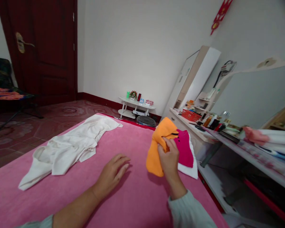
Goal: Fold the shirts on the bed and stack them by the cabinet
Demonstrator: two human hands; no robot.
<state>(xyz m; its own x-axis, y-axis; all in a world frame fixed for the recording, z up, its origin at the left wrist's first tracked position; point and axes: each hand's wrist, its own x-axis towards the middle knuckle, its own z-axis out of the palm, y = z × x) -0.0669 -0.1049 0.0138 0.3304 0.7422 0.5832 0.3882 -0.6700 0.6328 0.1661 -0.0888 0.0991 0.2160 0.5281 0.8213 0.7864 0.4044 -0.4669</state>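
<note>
My right hand (169, 155) grips a folded orange garment (154, 152) and holds it at the right side of the pink bed cover (133, 196). Just beyond and to the right of it lies a folded magenta garment (185, 148), on top of a folded white cloth (191, 171). Over the middle of the bed, my left hand (113, 171) is empty, its fingers stretched out and apart. A rumpled white garment (71, 148) is spread along the left side of the bed, apart from both hands.
A dressing table with a mirror (258, 95) stands along the right, carrying bottles and a red basket (191, 115). A low white stand (137, 103) with small items is against the far wall. A folding chair (4, 79) and a dark red door (42, 47) are at the left.
</note>
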